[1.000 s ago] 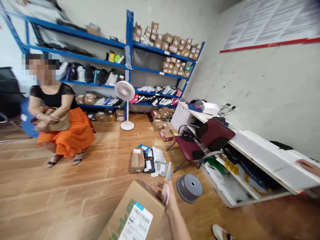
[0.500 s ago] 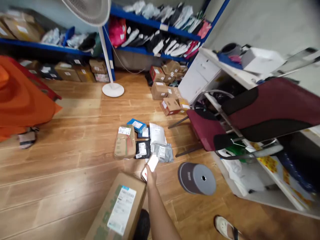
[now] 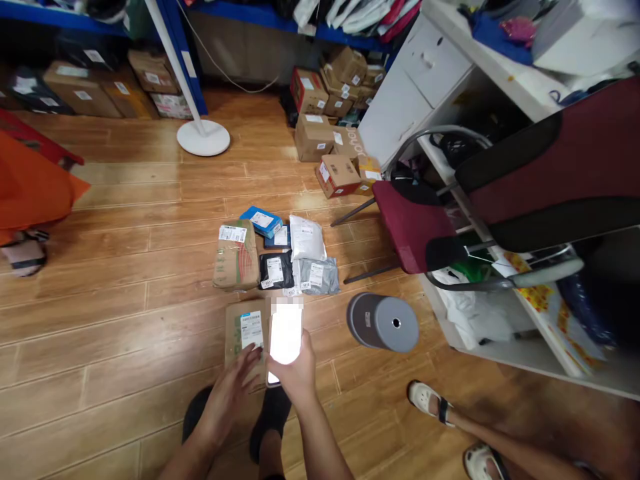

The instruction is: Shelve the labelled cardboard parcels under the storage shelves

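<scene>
My right hand (image 3: 299, 372) is wrapped round the lower part of a smartphone (image 3: 286, 337), whose screen glows white. My left hand (image 3: 231, 395) holds nothing; its fingers are apart over the near part of a taped cardboard box (image 3: 231, 333). Whether they touch the box I cannot tell. A white shipping label (image 3: 251, 328) with a blue strip is on the box's top. Just beyond lie a brown parcel (image 3: 235, 263), a black parcel (image 3: 276, 270), a grey mailer bag (image 3: 320, 275), a white mailer bag (image 3: 306, 239) and a blue parcel (image 3: 261, 220).
A grey stool (image 3: 383, 321) stands right of the phone, with a maroon chair (image 3: 415, 227) behind it. Cardboard boxes (image 3: 337, 175) are piled by the white desk (image 3: 400, 87). A fan base (image 3: 203, 138) stands farther back. Another person's feet (image 3: 430, 402) are at lower right; orange clothing (image 3: 35, 187) shows at left.
The large labelled box, close to the camera before, now sits lower on the floor. My left hand has come into view beside it. The phone has moved slightly left and nearer, now upright in the picture.
</scene>
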The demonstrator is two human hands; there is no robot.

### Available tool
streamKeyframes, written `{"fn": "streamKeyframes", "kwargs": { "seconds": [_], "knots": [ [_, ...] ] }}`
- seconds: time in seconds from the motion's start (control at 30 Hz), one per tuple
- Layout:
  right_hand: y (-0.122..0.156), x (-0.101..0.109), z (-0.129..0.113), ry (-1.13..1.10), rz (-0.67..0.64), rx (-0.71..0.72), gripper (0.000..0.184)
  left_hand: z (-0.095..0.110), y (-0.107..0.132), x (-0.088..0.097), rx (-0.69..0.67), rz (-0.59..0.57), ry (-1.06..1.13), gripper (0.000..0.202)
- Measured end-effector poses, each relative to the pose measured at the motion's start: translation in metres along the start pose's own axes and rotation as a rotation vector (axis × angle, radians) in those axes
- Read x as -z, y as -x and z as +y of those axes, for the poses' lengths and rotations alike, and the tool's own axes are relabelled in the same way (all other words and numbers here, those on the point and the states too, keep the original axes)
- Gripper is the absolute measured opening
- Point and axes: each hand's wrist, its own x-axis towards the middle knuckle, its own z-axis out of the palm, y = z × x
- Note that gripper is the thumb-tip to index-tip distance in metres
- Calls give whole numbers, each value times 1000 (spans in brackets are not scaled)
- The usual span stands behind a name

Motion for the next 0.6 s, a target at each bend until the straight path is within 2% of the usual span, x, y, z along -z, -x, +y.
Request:
{"fn": "streamKeyframes", "kwargs": {
  "seconds": [0.1,0.2,0.27,0.33,0.43,0.6],
  "knots": [
    [31,11,-8,-124,-105,-41,55,27,25,-46,1,-108,-12,65],
    [57,23,-15,-467,-250,-70,60,43,51,-78,-68,-67,-9,62],
    [72,34,-20,-692,-348,-123,62,46,65,-87,-99,-26,-32,60],
    [85,45,-25,-786,-451,-167,66,47,79,-90,-93,-20,-55,59],
    [100,62,-37,-724,-565,-128,74,49,101,-93,-52,-39,-49,59],
    [125,87,-71,-669,-624,-39,77,60,145,-114,-17,-34,-1,58]
  ]
}}
